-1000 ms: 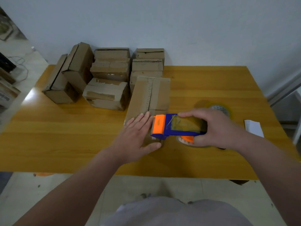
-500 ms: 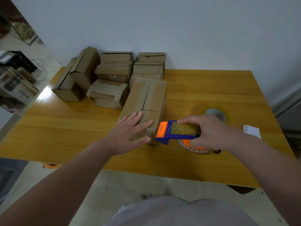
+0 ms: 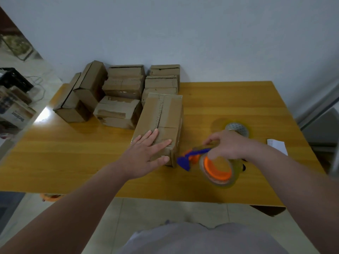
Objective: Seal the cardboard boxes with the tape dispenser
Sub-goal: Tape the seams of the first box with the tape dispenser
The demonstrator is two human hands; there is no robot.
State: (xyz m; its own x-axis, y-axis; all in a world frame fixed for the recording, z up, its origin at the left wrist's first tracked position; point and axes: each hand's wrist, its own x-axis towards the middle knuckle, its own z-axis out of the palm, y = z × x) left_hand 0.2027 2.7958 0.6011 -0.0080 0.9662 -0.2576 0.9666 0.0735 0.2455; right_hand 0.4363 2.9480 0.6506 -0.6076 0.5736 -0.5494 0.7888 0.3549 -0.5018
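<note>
A plain pale wall stood behind a glossy, honey-coloured wooden desk, and the long box you were working on lay near its middle, running away from you. It was worn, matte brown cardboard, soft at the corners, with a smoother band of brown tape along the top seam and a jagged edge down the centre. Your left hand lay flat on its near end, fingers straight and spread, pressing it down. Your right hand held the tape dispenser just beside the box's near right corner and off the cardboard, fingers curled round its top. The blue and orange plastic was blurred, and its translucent tape roll on an orange hub faced you. I would judge this box's top strip laid or nearly so, though whether the tape was cut I cannot tell. Behind and left, the other boxes sat piled against the wall, creased and patched with old tape; how many were sealed did not show, so most of the job probably remained. A spare silvery roll and a white paper slip lay further right.
</note>
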